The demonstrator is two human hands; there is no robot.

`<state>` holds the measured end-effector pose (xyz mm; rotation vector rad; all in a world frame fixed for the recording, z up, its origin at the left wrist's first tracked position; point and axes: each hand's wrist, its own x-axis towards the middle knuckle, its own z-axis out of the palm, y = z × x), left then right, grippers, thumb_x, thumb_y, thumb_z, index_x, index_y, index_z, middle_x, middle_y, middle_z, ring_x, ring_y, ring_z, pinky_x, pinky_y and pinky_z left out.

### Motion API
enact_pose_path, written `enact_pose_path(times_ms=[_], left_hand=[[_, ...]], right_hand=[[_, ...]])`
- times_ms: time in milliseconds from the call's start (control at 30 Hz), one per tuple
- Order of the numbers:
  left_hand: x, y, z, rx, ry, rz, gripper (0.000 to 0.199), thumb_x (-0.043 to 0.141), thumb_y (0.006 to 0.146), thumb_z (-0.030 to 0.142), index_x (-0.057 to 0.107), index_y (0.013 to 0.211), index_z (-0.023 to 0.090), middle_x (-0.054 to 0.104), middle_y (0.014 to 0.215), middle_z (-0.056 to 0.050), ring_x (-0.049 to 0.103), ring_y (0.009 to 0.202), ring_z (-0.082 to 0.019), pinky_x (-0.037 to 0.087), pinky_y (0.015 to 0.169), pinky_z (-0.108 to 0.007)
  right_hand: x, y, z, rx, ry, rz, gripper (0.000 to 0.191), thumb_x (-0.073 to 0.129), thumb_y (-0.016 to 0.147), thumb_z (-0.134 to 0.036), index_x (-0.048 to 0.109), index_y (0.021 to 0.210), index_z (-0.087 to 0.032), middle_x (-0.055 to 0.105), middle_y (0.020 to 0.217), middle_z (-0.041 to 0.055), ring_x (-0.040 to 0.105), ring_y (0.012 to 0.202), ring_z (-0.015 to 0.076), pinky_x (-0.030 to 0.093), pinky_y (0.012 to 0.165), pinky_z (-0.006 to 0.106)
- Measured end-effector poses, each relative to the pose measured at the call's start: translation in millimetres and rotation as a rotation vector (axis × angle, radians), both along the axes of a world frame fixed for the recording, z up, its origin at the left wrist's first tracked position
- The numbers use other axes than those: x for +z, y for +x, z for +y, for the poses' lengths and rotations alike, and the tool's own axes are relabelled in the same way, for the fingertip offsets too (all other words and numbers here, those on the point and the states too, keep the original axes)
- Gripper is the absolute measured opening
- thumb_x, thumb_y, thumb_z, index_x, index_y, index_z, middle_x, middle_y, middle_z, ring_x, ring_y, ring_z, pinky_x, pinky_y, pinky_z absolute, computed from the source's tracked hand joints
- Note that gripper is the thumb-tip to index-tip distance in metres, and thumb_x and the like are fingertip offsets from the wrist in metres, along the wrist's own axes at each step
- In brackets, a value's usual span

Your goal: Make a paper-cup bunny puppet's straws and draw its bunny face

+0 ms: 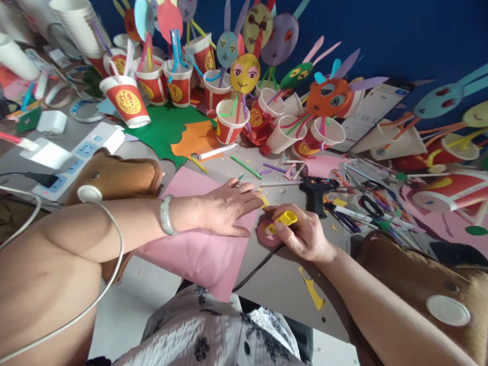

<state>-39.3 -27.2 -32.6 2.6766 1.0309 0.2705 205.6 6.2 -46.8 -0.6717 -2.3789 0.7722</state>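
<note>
My left hand [229,206], with a ring and a bracelet, lies palm down, fingers spread, across the edge of a pink paper sheet [206,259]. Near its fingertips is a small yellow paper piece [264,197]. A yellow marker [285,219] is held between the thumb and fingers of my right hand [303,234]. Just under the marker's tip lies a round pink paper disc [266,235], partly hidden by my right hand. A black glue gun [315,195] rests beyond my right hand, and its dark cord passes beneath that hand.
Paper cups [232,122] with colourful paper faces line the back. Green paper [158,129] and orange paper [196,137] lie before them. Scissors [371,206] and scraps crowd the right side. A power strip [82,152] is at the left; a white cable crosses my left arm.
</note>
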Motion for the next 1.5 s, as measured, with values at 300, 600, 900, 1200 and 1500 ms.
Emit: enact_pose_path(times_ms=[300, 600, 900, 1200, 1500], left_hand=[[-6.0, -3.0, 0.5, -0.022, 0.095, 0.036, 0.049, 0.065, 0.088, 0.049, 0.056, 0.122, 0.016, 0.056, 0.14, -0.015, 0.045, 0.126, -0.033, 0.033, 0.097, -0.045], [-5.7, -1.1, -1.1, 0.0, 0.133, 0.063, 0.054, 0.066, 0.086, 0.052, 0.055, 0.123, 0.015, 0.059, 0.132, -0.016, 0.048, 0.121, -0.032, 0.036, 0.096, -0.045], [-9.1, -1.8, -2.0, 0.003, 0.133, 0.013, 0.062, 0.069, 0.084, 0.051, 0.052, 0.131, 0.015, 0.058, 0.132, -0.016, 0.046, 0.122, -0.033, 0.036, 0.099, -0.046], [-6.8, -2.9, -2.9, 0.002, 0.148, 0.027, 0.058, 0.067, 0.086, 0.049, 0.053, 0.13, 0.014, 0.059, 0.133, -0.017, 0.047, 0.121, -0.033, 0.036, 0.097, -0.045], [-3.0, -3.6, -4.8, -0.009, 0.153, 0.044, 0.049, 0.067, 0.087, 0.047, 0.057, 0.121, 0.014, 0.058, 0.133, -0.016, 0.048, 0.122, -0.032, 0.037, 0.096, -0.043]], right_hand=[[3.0, 0.6, -2.6, -0.094, -0.053, 0.042, 0.012, 0.054, 0.097, -0.035, 0.059, 0.094, -0.025, 0.077, 0.088, 0.0046, 0.077, 0.08, 0.0223, 0.059, 0.066, 0.032], [-4.2, -2.8, 2.0, -0.331, 0.262, 0.017, 0.008, 0.059, 0.094, -0.03, 0.058, 0.1, -0.025, 0.071, 0.086, 0.0054, 0.069, 0.078, 0.0234, 0.055, 0.07, 0.037], [-1.2, -8.9, 3.7, -0.167, 0.359, -0.065, 0.009, 0.059, 0.093, -0.024, 0.056, 0.102, -0.025, 0.07, 0.085, 0.0038, 0.063, 0.079, 0.0226, 0.051, 0.073, 0.038], [3.5, -10.3, 6.4, -0.157, 0.353, -0.111, 0.005, 0.059, 0.093, -0.027, 0.055, 0.096, -0.025, 0.07, 0.081, 0.0041, 0.063, 0.077, 0.0234, 0.052, 0.071, 0.038], [0.1, -4.3, -1.1, -0.39, 0.296, 0.026, 0.008, 0.054, 0.094, -0.029, 0.058, 0.097, -0.023, 0.069, 0.085, 0.0063, 0.066, 0.083, 0.0247, 0.055, 0.073, 0.039]])
